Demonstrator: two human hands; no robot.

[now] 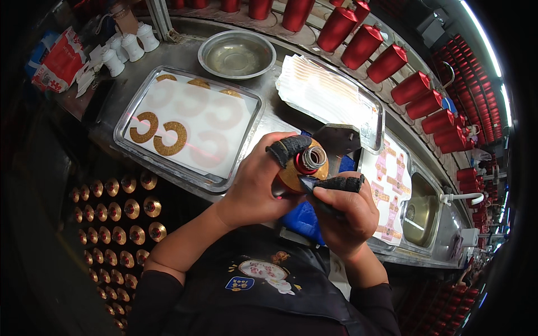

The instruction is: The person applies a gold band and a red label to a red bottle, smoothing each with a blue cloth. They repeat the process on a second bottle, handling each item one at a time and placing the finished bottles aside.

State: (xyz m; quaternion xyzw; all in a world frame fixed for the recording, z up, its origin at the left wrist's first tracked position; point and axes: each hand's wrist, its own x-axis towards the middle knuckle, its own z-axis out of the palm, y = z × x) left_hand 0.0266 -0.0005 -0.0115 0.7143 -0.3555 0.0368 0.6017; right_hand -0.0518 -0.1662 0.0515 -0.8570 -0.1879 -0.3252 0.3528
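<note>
Between my two hands stands a red bottle [298,168], its bare metal screw neck tipped up toward me. A gold glittery ring covers its shoulder. My left hand [252,182] wraps the bottle from the left, with a black cover on a digit near the neck. Closed against the right side, my right hand [350,213] presses at the gold ring with thumb and a black-covered finger. A dark pointed tip shows by those fingertips; I cannot tell whether it is a tool. Left of my hands, a metal tray [119,130] holds a white sheet with gold C-shaped labels [170,139].
Behind stand a metal bowl [208,57] and another tray [383,120] with stacked sheets. A dark angular block [336,140] sits just beyond the bottle. Patterned label sheets [392,182] lie beside the sink [428,224]. Red bottles [337,28] line the back shelf; several gold-topped ones [131,209] stand lower left.
</note>
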